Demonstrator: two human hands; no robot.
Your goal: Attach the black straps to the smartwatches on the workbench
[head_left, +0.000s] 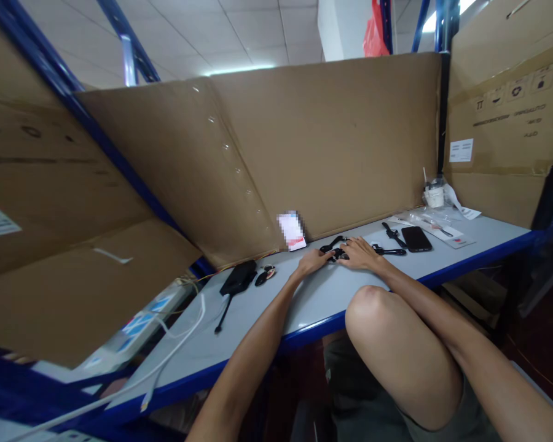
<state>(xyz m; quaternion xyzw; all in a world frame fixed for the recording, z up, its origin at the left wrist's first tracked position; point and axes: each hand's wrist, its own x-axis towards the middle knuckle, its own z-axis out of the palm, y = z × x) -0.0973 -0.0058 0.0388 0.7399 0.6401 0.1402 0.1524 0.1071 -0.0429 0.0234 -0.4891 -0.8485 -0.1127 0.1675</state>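
Observation:
On the grey tabletop, my left hand (314, 261) is closed, its fingertips gripping a small black strapped item (338, 253) that resembles a watch. From the other side my right hand (360, 253) bends its fingers over the same item, partly covering it. A black strap end (334, 244) shows beyond the fingers. Close to my right wrist lies another black strap piece (392, 251). Further right are a black watch-like band (393, 234) and a black smartphone (416, 239) lying flat. A phone with a lit screen (292, 232) leans on the cardboard behind my left hand.
Left on the table are a black box-shaped device with a short cable (238, 279) and small dark round pieces (264, 275). A white cable (179, 336) crosses the left edge. Clear plastic packaging (431, 221) and a cup (434, 196) stand back right. Cardboard panels (332, 147) enclose the table.

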